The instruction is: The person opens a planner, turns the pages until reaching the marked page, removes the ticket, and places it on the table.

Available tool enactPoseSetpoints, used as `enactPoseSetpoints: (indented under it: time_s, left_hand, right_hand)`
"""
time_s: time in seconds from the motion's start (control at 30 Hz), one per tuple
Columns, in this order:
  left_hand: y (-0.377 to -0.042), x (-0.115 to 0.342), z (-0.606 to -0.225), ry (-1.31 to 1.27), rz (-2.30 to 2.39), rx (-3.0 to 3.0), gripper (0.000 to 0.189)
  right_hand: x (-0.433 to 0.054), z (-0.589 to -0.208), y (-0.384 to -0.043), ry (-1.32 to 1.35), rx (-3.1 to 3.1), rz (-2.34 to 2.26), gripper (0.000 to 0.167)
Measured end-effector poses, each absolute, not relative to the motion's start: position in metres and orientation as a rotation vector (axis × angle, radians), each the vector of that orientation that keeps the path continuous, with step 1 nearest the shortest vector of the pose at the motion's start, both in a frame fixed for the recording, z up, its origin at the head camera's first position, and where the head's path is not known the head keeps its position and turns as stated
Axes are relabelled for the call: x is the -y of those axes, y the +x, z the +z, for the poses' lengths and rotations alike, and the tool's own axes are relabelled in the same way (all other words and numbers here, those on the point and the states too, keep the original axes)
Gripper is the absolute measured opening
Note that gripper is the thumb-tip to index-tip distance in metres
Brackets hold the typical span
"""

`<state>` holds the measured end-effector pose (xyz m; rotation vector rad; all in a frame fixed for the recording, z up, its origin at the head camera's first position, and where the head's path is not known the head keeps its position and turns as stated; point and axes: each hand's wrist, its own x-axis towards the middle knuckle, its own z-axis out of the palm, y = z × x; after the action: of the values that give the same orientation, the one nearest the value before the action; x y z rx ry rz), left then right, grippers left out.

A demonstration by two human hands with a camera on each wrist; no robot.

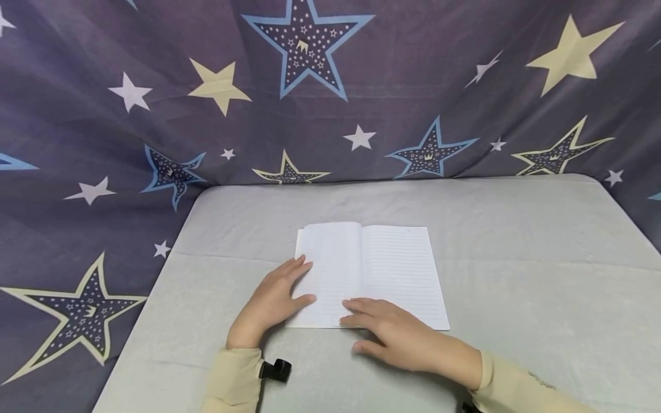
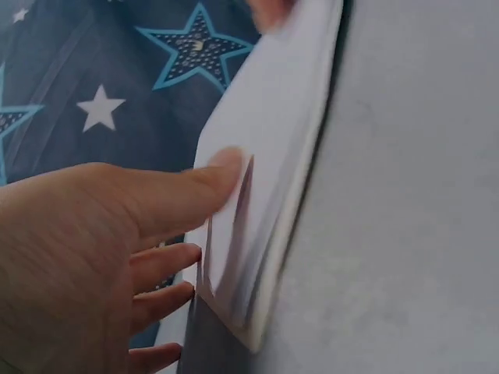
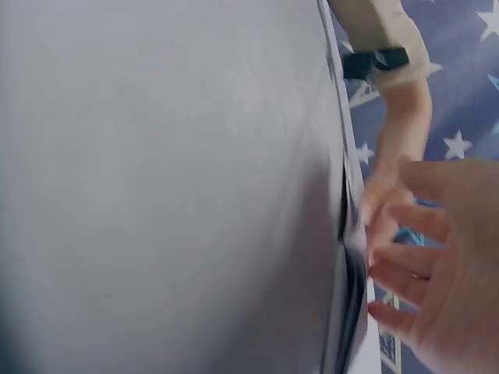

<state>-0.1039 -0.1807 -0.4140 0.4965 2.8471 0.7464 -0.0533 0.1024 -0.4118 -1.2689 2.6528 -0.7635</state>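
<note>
In the head view, an open lined notebook (image 1: 405,267) lies on the grey-covered bench (image 1: 537,304), straight ahead of the person and between the two hands' reach. Its spine runs away from the person, and the spread is wider across than it is deep. The left hand (image 1: 268,298) lies at the outer edge of the left page, thumb and fingers apart and nearly straight. The right hand (image 1: 395,335) comes in over the near edge, fingers extended and loose, gripping nothing; its fingertips reach just past the spine onto the left page's side, so it is the nearer hand to the fold.

In the left wrist view, the left thumb lies over the page and the other fingers show at the notebook's edge; no firm grip is visible. The right hand is only a blurred, cut-off patch at the top.

In the right wrist view, the bench fills most of the frame. The notebook is a thin pale sliver, mostly hidden, and whether the right fingertips touch paper cannot be told.
</note>
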Motion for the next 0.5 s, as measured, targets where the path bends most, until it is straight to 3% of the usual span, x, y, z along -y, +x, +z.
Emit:
enactPoseSetpoints:
  time_s: [0.23, 0.5]
  left_hand:
    - [-0.103, 0.179, -0.416, 0.527, 0.713, -2.825, 0.071]
    - [-0.104, 0.18, -0.416, 0.524, 0.735, -2.804, 0.072]
  right_hand:
    - [-0.15, -0.411, -0.065, -1.227, -2.791, -0.898, 0.042]
    - [-0.207, -0.419, -0.079, -1.059, -2.769, -0.786, 0.075]
